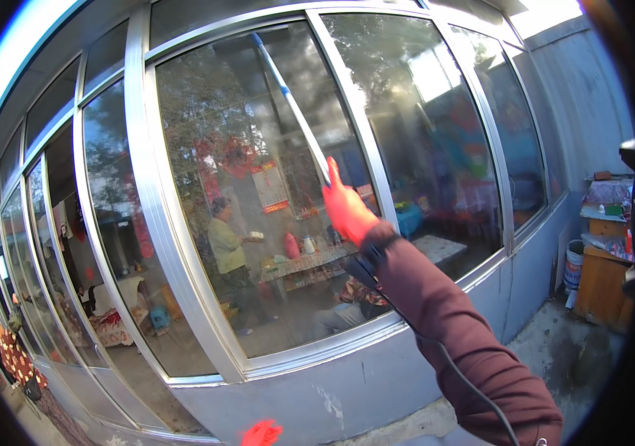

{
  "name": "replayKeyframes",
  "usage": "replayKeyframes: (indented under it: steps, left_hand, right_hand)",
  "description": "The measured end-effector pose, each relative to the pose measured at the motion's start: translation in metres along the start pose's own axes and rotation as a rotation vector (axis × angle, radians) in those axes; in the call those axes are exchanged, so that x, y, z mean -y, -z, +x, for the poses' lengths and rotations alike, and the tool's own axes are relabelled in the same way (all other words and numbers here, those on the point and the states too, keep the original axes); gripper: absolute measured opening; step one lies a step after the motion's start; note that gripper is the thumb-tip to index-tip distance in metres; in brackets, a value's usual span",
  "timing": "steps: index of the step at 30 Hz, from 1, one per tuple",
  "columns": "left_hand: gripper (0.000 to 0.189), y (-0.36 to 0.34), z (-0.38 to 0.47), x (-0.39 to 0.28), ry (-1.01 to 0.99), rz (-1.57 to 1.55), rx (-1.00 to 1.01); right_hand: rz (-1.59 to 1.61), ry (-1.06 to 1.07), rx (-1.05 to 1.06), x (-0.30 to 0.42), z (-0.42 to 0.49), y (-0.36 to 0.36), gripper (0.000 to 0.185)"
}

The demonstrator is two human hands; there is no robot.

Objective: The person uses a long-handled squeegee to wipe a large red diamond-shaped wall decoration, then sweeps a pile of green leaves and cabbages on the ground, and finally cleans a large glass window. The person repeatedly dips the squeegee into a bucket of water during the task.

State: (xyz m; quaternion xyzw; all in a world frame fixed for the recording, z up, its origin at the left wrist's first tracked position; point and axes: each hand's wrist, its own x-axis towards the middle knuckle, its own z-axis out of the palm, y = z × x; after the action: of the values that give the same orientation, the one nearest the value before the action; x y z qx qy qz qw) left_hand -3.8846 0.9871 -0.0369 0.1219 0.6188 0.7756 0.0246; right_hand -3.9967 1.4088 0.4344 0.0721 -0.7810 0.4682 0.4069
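My right hand (348, 209), in a red rubber glove, grips the lower end of a long pole (300, 120) with blue parts. The pole slants up and to the left across a large window pane (194, 128), and its head lies near the top of that pane, against the dark reflection. My left hand (261, 433), also in a red glove, is low at the picture's bottom edge, partly cut off and blurred; whether it holds anything does not show.
Aluminium window frames (153, 184) stand above a grey wall ledge (306, 390). Through the glass a person (227, 240) stands near a table, and another sits low. Outside at far left are people (16, 357). A wooden cabinet (601, 290) and a bucket (573, 265) stand at right.
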Motion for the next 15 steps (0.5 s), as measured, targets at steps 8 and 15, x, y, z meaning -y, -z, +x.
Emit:
replayKeyframes:
  steps: [8, 15]
  left_hand:
    - [0.037, 0.061, -0.071, 0.078, 0.45, -0.208, -0.157]
    - [0.037, 0.157, -0.108, 0.132, 0.694, -0.33, -0.287]
  right_hand:
    - [-0.096, 0.121, -0.029, -0.125, -0.085, -0.07, 0.063]
    - [-0.35, -0.393, 0.304, -0.222, -0.36, -0.06, 0.071]
